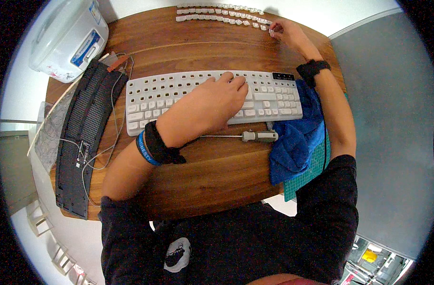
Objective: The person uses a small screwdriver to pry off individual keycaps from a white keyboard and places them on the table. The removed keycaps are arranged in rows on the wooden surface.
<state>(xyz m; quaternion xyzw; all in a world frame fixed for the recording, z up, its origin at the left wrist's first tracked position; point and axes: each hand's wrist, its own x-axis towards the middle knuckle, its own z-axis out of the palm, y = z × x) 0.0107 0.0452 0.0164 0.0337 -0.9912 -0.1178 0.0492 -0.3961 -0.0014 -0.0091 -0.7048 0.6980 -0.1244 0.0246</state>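
A black shirt (274, 242) is filling the near side, the left hand (210, 104) is resting, fingers (239, 81) unclenched, on the white keyboard (269, 102) amid the surface (217, 185), and the right hand (289, 35) is pinching a white keycap (271, 33) far right.

One left hand (210, 102), one right hand (289, 34). Keyboard (267, 97): one. Loose keycaps (221, 11): three rows, singles too small to tally surely. Screwdriver (260, 136): one. Blue cloth (295, 145): one. Green mat (308, 175): one. White cooker (72, 42): one. Black wristbands (313, 71): two. Blue wristband (143, 149): one. Table (179, 47): one.
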